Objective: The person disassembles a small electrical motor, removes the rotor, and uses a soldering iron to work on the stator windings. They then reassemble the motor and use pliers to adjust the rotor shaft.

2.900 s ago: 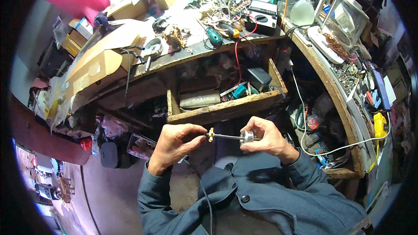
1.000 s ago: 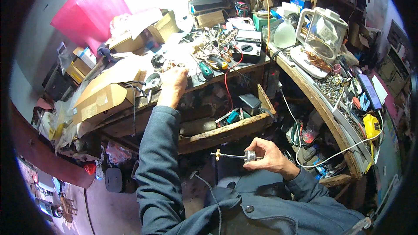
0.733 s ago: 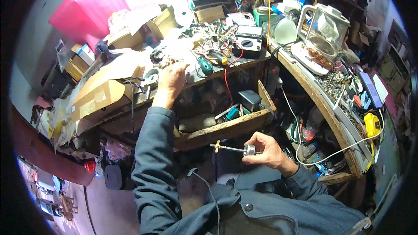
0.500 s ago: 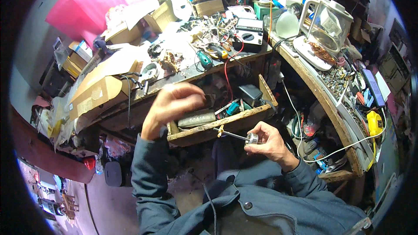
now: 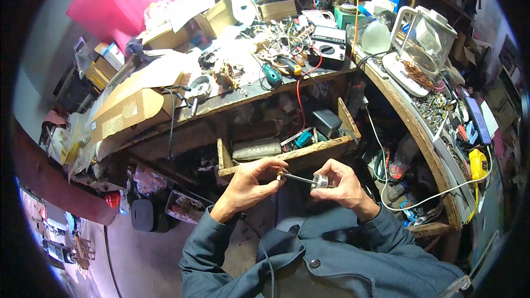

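In front of my chest, my right hand (image 5: 346, 188) grips a short silver round metal part (image 5: 318, 181) between thumb and fingers. A thin metal shaft (image 5: 298, 178) sticks out of it to the left. My left hand (image 5: 249, 183) pinches the shaft's far end, where a small brass-coloured piece (image 5: 281, 176) sits. Just beyond my hands is an open wooden drawer (image 5: 298, 161), holding a grey oblong object (image 5: 256, 149), a black box (image 5: 326, 122) and a teal tool (image 5: 303, 139).
The bench behind the drawer carries a green-handled screwdriver (image 5: 271, 75), yellow-black pliers (image 5: 289, 66), a multimeter (image 5: 329, 47) with a red lead, and a cardboard box (image 5: 132, 107). On the right-hand bench are a clear jug (image 5: 430, 41), loose screws (image 5: 439, 107) and a yellow tool (image 5: 478, 164).
My left hand has come down and right from above the drawer's left side to the brass-coloured piece, its fingers now closed there. My right hand keeps hold of the silver part.
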A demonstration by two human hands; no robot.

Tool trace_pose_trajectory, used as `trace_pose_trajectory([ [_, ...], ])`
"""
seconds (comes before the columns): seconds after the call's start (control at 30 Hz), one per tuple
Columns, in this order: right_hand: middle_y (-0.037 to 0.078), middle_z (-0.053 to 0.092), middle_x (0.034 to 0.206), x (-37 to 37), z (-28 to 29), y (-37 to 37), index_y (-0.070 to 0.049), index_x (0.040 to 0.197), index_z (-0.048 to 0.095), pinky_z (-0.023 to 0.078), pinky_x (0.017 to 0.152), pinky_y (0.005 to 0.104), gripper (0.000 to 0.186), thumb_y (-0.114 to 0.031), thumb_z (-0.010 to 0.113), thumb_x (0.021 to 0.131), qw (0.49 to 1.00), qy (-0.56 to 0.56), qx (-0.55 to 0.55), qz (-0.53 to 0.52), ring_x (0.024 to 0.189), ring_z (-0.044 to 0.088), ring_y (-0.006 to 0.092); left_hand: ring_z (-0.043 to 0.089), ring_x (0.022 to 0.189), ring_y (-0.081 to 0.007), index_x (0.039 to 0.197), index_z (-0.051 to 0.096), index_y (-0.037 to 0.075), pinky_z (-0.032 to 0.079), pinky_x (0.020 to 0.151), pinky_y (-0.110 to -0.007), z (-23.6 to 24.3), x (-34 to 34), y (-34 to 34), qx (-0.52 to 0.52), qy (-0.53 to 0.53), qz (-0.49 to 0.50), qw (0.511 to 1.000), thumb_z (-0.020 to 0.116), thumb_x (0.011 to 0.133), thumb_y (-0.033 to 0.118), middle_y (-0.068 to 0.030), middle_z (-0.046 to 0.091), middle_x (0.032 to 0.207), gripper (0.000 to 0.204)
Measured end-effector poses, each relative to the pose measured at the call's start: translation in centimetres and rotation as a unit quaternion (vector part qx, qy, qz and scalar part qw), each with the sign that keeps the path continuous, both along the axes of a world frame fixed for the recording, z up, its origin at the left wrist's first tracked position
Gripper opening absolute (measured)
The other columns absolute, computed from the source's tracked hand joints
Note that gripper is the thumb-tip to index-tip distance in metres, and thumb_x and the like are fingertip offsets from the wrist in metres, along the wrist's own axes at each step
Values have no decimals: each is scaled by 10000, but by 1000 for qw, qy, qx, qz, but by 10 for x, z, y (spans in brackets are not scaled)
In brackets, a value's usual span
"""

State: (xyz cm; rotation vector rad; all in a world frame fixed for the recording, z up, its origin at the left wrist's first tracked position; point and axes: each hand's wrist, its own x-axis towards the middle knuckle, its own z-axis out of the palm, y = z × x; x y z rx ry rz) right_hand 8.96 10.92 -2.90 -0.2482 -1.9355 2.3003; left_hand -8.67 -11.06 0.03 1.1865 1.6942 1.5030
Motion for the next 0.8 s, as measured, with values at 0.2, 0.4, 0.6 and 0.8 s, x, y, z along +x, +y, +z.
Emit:
trace_pose_trajectory([
  [0.2,70,696,893,7,2,-2,-21,1084,574,600,719,279,422,16,866,784,1000,-10,12,-5,798,710,132,660,943,-69,1179,666,-22,553,825,-237,2,6,4,-20,-81,11,996,745,905,25,-23,698,1010,289],
  [0.4,39,685,906,10,1,-4,-37,1094,575,565,707,254,452,23,880,766,1000,9,22,-14,806,682,100,615,776,-53,1085,667,-9,525,698,-222,8,10,11,8,-60,11,998,740,908,30,18,644,896,195],
  [0.6,14,672,906,12,1,-4,-42,1098,578,534,707,234,452,18,881,769,995,35,89,-22,802,645,67,619,732,-51,1018,671,35,527,625,-215,12,8,5,-21,-173,37,984,720,930,46,18,644,857,102],
  [0.8,11,672,888,18,-9,8,-35,1049,589,531,723,239,414,-64,899,777,997,18,56,-51,809,640,65,635,713,-70,997,691,6,514,618,-237,27,-29,5,25,85,185,979,718,925,46,6,673,847,87],
])
